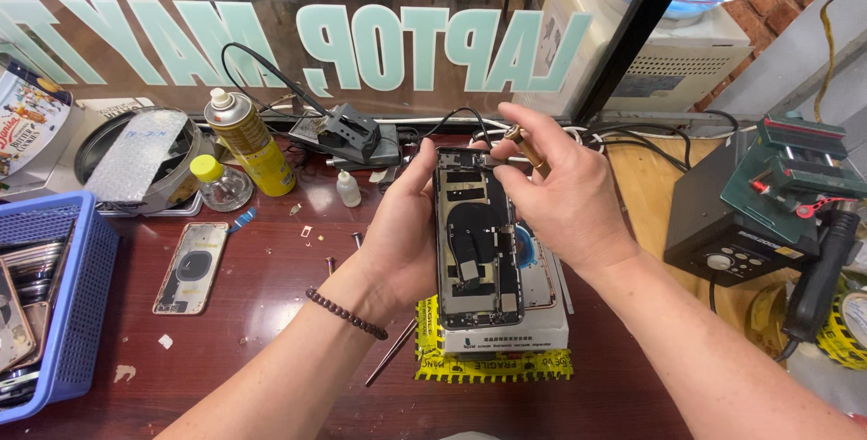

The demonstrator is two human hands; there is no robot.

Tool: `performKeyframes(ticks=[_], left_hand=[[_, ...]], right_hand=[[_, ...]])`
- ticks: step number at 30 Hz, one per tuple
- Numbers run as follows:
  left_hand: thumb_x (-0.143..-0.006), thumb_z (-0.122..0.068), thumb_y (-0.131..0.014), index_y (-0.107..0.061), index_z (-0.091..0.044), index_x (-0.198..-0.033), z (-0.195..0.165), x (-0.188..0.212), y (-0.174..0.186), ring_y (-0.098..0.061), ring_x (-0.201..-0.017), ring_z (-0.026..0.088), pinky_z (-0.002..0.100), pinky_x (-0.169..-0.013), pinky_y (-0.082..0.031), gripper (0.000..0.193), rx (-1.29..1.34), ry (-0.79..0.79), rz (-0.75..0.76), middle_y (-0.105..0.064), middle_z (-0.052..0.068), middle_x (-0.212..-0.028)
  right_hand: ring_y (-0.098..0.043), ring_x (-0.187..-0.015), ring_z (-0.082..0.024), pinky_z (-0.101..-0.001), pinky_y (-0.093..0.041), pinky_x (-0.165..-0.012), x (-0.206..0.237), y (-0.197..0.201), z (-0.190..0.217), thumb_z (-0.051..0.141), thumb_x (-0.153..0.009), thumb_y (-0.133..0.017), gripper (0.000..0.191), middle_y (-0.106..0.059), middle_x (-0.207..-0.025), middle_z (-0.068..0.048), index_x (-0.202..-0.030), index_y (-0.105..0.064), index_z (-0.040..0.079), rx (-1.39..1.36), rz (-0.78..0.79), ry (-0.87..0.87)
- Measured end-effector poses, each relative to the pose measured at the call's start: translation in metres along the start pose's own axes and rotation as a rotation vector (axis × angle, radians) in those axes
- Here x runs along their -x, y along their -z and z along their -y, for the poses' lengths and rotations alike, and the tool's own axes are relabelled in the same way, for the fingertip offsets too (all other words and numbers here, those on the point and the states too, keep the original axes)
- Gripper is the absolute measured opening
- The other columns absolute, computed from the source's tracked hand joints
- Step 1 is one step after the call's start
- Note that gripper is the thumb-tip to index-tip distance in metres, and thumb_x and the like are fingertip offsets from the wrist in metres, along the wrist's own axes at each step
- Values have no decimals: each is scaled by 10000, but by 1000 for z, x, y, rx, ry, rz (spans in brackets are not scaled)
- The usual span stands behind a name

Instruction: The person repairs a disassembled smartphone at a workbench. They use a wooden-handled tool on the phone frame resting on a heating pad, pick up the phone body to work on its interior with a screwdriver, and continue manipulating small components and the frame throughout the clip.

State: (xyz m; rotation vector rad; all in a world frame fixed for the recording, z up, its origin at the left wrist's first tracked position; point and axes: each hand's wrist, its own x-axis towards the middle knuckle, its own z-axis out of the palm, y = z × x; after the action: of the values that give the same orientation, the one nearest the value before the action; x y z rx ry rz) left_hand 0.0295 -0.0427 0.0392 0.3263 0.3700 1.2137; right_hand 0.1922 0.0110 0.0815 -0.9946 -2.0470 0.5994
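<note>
My left hand (402,237) grips an opened smartphone (474,241) by its left edge and holds it upright above the desk, its dark inner parts facing me. My right hand (560,191) holds a small brass-handled screwdriver (526,149), whose tip rests at the phone's upper right corner. A beaded bracelet circles my left wrist. Beneath the phone lies a white box (533,332) wrapped in yellow tape, with another phone back shell on top of it.
A blue basket (77,304) with phone parts sits at the left edge. A loose phone back shell (191,266), a yellow spray can (248,140), small bottles and screws lie on the red-brown desk. A soldering station (722,214), a green vise and a hot-air handle stand at the right.
</note>
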Motion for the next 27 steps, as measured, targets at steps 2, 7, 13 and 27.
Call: performKeyframes(ticks=[2, 7, 13, 27], left_hand=[[-1095, -621, -284, -595, -104, -1421, 0, 0, 1, -694, -1056, 265, 485, -928, -573, 686, 71, 48, 111, -702, 111, -1254], [-1045, -673, -254, -539, -18, -1408, -1, -3, 7, -668, -1145, 337, 512, -1008, -535, 802, 89, 126, 56, -661, 212, -1257], [-1054, -628, -211, -507, 18, -1439, 2, -7, 19, -646, -1183, 374, 550, -1041, -505, 808, 190, 152, 108, -641, 247, -1318], [-1030, -628, -336, -580, -128, -1388, -3, -5, 43, -664, -1144, 344, 523, -993, -520, 662, 134, 154, -108, -663, 216, -1319]], right_hand=[[-705, -672, -79, -259, -593, -574, -1, -1, -2, 44, -848, -702, 512, -759, -948, -1, -1347, -618, 118, -95, 43, -122], [-630, -670, -86, -274, -543, -542, -11, 0, -18, 148, -1003, -643, 228, -703, -855, -25, -1153, -705, -12, -544, 23, -345], [-547, -747, -51, -191, -461, -624, -32, 16, -38, 289, -1120, -560, 318, -628, -883, -4, -1153, -720, 16, -626, -39, -199], [-601, -730, -109, -248, -477, -610, -25, 24, -111, 239, -1013, -598, 197, -649, -880, 4, -1178, -621, 133, -489, -8, -639]])
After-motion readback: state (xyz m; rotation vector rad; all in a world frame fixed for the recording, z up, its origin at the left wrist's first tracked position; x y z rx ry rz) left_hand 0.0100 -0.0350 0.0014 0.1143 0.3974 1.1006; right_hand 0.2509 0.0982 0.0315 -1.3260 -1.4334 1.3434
